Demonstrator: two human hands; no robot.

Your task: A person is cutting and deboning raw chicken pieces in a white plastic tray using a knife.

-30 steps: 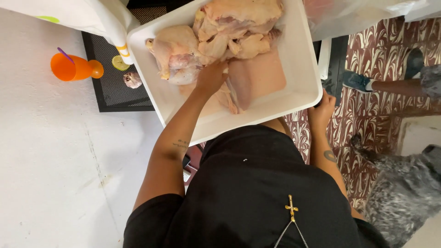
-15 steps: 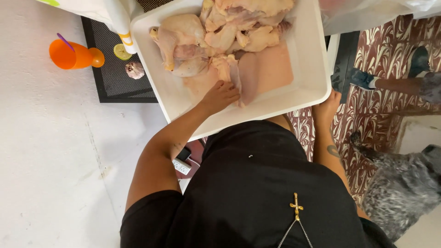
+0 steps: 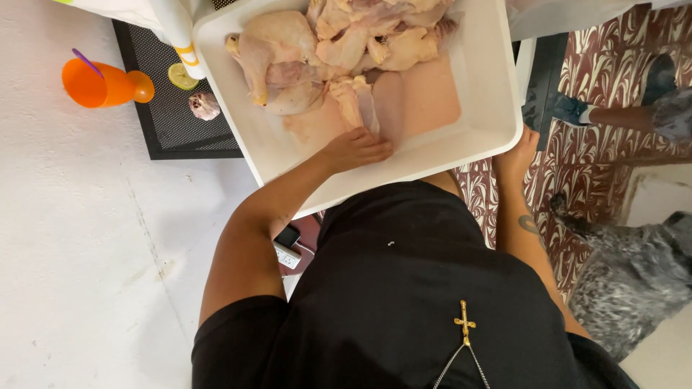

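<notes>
One white tray (image 3: 497,108) at 12 o'clock holds a pile of raw chicken pieces (image 3: 339,50) in pink liquid. Left hand (image 3: 357,149) lies flat inside, fingers loose, touching one piece. Right hand (image 3: 517,153) clamps the tray's 3 o'clock corner. One orange cup (image 3: 97,83) at 10 o'clock.

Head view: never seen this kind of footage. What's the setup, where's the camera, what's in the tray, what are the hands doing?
No machine here: a person wears one camera on the head, looking down over a black shirt. A white tray holds raw chicken pieces in pinkish liquid. The left hand rests inside the tray beside the nearest piece; whether it grips it is unclear. The right hand holds the tray's edge from below. To the left, an orange cup stands on the white surface beside a black mat. A grey dog stands at right.
</notes>
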